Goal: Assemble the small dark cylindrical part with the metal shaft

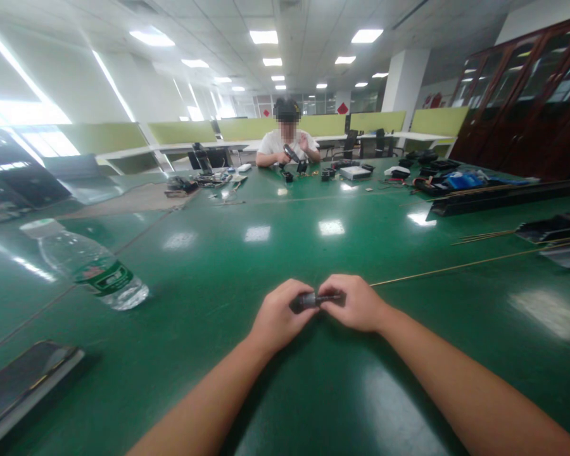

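Above the green tabletop, both my hands meet around a small black cylindrical piece [308,300] with a narrower dark stem to its right. My left hand [279,316] closes on the thick end between thumb and fingers. The stem end lies in the pinch of my right hand [356,304], whose fingers partly cover it. A long thin brass-coloured rod [437,273] runs off to the right from behind my right hand. Whether it touches the hand or the black piece, I cannot tell.
A clear water bottle [107,272] with a green label is at the left, near a dark phone-like device [26,380]. Across the green table [228,266] a person [287,142] holds a black tool. Black channel-shaped strips [498,197] and thin rods lie at the right.
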### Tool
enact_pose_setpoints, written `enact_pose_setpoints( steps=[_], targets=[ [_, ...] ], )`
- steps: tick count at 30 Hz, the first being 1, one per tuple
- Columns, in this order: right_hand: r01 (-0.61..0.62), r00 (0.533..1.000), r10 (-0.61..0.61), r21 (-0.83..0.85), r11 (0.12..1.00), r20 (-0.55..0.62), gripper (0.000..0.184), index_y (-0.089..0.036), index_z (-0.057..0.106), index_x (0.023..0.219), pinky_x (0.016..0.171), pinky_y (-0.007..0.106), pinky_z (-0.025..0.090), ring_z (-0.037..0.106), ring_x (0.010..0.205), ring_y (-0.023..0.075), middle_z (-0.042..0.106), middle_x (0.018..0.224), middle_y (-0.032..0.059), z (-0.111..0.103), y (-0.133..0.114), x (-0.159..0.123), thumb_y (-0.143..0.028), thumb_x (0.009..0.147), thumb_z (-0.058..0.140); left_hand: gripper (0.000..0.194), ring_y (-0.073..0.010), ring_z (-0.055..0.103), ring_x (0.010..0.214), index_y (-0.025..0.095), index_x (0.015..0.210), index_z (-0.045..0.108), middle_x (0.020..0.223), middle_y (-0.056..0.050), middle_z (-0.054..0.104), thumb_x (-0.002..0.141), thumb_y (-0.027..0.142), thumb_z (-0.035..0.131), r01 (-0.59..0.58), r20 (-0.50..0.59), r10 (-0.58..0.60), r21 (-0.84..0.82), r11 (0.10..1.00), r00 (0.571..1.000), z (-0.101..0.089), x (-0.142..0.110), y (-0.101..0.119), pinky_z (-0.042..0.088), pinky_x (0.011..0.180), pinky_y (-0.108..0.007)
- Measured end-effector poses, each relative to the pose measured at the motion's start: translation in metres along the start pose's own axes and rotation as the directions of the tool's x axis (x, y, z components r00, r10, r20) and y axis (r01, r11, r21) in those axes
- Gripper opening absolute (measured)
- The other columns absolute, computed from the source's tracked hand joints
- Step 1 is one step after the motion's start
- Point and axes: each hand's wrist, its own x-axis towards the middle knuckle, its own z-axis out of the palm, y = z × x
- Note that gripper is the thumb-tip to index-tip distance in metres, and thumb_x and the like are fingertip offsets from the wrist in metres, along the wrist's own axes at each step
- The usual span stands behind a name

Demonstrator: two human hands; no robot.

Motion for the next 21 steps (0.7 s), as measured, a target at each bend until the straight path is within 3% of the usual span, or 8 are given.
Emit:
enact_pose_setpoints(
  steps=[21],
  targets=[
    [0.005, 0.999, -0.004, -0.019, 1.000, 0.051, 0.011, -0.019, 0.072, 0.091, 0.071, 0.027, 0.046, 0.063, 0.076, 0.0173, 0.071, 0.086, 0.0042, 0.0017, 0.0025, -0.0008, -0.022, 0.082, 0.067, 0.014, -0.0167, 0.063, 0.085, 0.020, 0.095, 0.066, 0.092, -0.003, 0.068, 0.082, 0.020, 0.070, 0.005, 0.002, -0.005, -0.043, 0.999, 1.000, -0.0009, 0.0001, 0.0022, 0.050, 0.077, -0.028]
  ],
)
